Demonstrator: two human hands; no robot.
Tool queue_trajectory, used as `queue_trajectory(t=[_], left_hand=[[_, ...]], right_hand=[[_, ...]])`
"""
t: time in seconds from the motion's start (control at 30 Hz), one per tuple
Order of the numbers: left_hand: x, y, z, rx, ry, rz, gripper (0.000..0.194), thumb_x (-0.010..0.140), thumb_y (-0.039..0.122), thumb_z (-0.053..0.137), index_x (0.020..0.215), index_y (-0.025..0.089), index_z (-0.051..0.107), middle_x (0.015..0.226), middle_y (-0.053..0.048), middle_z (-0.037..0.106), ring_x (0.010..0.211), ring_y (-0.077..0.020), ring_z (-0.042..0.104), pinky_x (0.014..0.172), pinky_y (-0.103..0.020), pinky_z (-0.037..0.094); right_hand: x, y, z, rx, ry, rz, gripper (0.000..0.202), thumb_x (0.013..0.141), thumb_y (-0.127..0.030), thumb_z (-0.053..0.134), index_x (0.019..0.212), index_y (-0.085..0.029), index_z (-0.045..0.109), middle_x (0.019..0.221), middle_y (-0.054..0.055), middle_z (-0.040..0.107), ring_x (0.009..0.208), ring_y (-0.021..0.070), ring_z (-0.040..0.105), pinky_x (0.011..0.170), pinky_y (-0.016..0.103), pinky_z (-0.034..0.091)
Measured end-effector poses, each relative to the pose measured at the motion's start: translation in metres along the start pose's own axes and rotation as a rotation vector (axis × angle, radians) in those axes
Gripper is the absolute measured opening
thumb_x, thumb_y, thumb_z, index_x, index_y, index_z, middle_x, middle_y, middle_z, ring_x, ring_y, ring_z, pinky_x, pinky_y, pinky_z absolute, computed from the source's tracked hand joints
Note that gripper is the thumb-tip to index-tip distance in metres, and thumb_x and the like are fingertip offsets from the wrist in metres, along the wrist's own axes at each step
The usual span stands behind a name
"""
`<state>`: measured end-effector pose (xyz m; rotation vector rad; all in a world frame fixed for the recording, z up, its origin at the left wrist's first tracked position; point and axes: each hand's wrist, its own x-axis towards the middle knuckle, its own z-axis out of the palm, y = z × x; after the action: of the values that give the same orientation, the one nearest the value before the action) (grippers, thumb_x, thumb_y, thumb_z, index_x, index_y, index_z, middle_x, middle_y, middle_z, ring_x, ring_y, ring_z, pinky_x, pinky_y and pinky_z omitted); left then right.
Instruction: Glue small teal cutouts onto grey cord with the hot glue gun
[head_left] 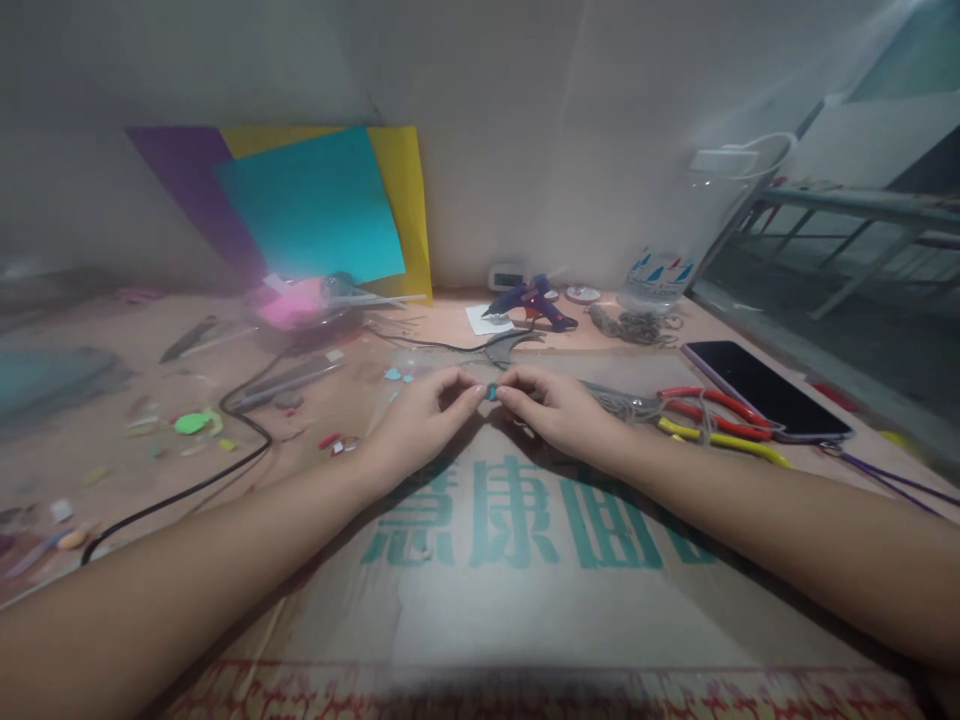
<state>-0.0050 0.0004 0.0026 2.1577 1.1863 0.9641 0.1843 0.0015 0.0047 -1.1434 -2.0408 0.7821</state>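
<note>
A tiny teal piece (492,392), too small to tell its long axis, is pinched between the fingertips of the left hand (450,415) and right hand (541,405), above the printed board (480,610). Far left, a blurred clear bowl (304,318) holds pink material (294,303); far right stands a clear bottle (660,240), its contents unclear.

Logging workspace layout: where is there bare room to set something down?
The grey-brown sheet is bare below its green lettering, between the left forearm and right forearm. It is crowded leftward around the black cable and flat bright-green piece, and rightward around the red-handled and yellow-handled tools and black-screened phone.
</note>
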Motion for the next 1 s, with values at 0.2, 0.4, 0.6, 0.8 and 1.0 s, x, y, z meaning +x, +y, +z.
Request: queue_trajectory(t=[0.2, 0.4, 0.6, 0.8, 1.0], left_hand=[[-0.0002, 0.0024, -0.0013, -0.001, 0.023, -0.023, 0.025, 0.090, 0.036, 0.046, 0.086, 0.017, 0.062, 0.082, -0.001, 0.066, 0.074, -0.0157, 0.057, 0.069, -0.026, 0.043], [0.0007, 0.0005, -0.0005, -0.019, 0.021, -0.030, 0.027, 0.090, 0.037, 0.046, 0.085, 0.017, 0.063, 0.081, -0.001, 0.067, 0.077, -0.0170, 0.060, 0.072, -0.027, 0.045], [0.0008, 0.0071, -0.0015, -0.069, 0.003, -0.049, 0.026, 0.088, 0.030, 0.049, 0.104, 0.018, 0.065, 0.102, -0.004, 0.069, 0.093, -0.0192, 0.061, 0.081, -0.028, 0.046], [0.0000, 0.0073, 0.0006, 0.110, 0.066, 0.086, 0.019, 0.078, 0.028, 0.063, 0.096, 0.020, 0.065, 0.100, -0.004, 0.067, 0.097, -0.0209, 0.059, 0.086, -0.031, 0.044], [-0.0010, -0.0001, 0.0011, 0.206, 0.062, 0.129, 0.018, 0.084, 0.037, 0.058, 0.092, 0.021, 0.064, 0.093, -0.003, 0.068, 0.093, -0.0220, 0.059, 0.083, -0.033, 0.042]], right_hand=[[0.0006, 0.0003, 0.0000, -0.034, 0.006, 0.016, 0.021, 0.088, -0.033, 0.048, 0.082, -0.017, 0.061, 0.066, -0.001, 0.060, 0.061, 0.0116, 0.053, 0.059, 0.023, 0.038], [0.0003, -0.0031, -0.0010, -0.043, 0.004, 0.033, 0.020, 0.087, -0.031, 0.048, 0.082, -0.017, 0.062, 0.064, -0.001, 0.060, 0.060, 0.0116, 0.054, 0.059, 0.023, 0.038], [0.0013, -0.0027, -0.0013, -0.043, 0.015, 0.004, 0.020, 0.087, -0.030, 0.048, 0.081, -0.017, 0.062, 0.064, -0.001, 0.061, 0.061, 0.0120, 0.054, 0.061, 0.023, 0.038], [0.0008, -0.0022, -0.0011, -0.052, 0.010, 0.018, 0.020, 0.087, -0.030, 0.049, 0.078, -0.017, 0.061, 0.066, -0.001, 0.061, 0.061, 0.0116, 0.053, 0.060, 0.023, 0.038], [0.0005, -0.0011, 0.0000, -0.038, 0.007, 0.020, 0.021, 0.087, -0.031, 0.048, 0.077, -0.017, 0.060, 0.065, -0.001, 0.061, 0.063, 0.0121, 0.055, 0.060, 0.023, 0.038]])
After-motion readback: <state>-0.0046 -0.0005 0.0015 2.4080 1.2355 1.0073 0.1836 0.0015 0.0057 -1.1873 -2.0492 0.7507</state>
